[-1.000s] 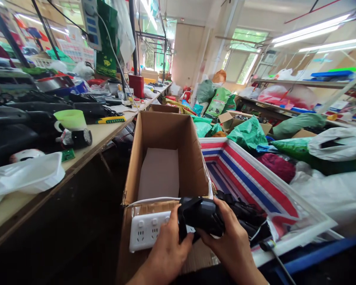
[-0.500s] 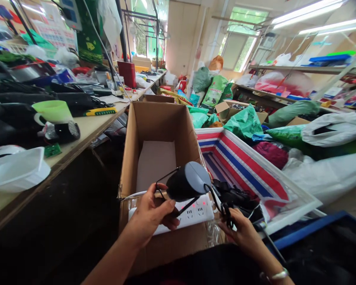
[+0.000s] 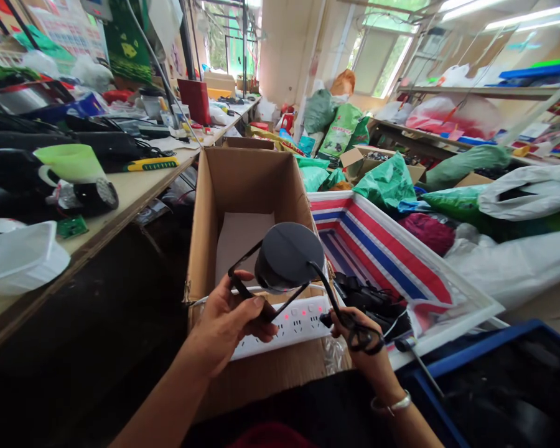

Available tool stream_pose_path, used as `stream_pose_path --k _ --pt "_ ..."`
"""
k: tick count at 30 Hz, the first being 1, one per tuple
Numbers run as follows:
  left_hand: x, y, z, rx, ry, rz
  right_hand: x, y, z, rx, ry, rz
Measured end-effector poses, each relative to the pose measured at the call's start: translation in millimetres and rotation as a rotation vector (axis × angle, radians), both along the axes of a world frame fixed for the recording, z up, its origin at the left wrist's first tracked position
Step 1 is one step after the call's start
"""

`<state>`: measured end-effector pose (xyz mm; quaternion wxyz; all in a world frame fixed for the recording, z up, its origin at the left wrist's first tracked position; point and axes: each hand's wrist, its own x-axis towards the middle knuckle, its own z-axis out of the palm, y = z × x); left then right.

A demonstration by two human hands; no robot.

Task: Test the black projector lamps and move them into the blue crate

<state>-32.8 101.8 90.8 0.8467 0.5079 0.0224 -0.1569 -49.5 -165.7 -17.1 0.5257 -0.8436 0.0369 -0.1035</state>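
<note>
My left hand grips the bracket of a round black lamp-like device, held up over the near edge of an open cardboard box. My right hand is closed on the device's black cable and plug, just right of a white power strip with red lights lit. The strip lies across the box's near edge. A white sheet lies on the box floor.
A long workbench on the left carries black devices, a green cup and a white bag. A red, white and blue striped bin with more black devices stands to the right. Green and white bags fill the far right.
The device has been lifted from beside the power strip and turned, its round face now up. My right hand has let go of its body and taken the cable.
</note>
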Motion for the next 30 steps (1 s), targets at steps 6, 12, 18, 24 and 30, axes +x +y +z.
stream_pose_path --k 6,12,18,24,30 --pt "-1 -1 -10.4 -0.010 0.008 -0.019 4 3 -3.9 0.099 0.026 0.061" --pt "2 -4 -19.2 -0.037 0.015 -0.026 9 -5 -4.5 0.102 0.020 0.166" --pt "4 -4 -26.4 -0.065 0.036 -0.027 6 4 -6.5 0.062 0.011 0.247" --pt "11 -16 -38.8 -0.045 0.020 0.003 -2 10 -28.7 -0.029 -0.129 0.146" --pt "18 -43 -50.1 -0.180 -0.040 -0.036 -5 3 -39.4 -0.190 -0.224 0.116"
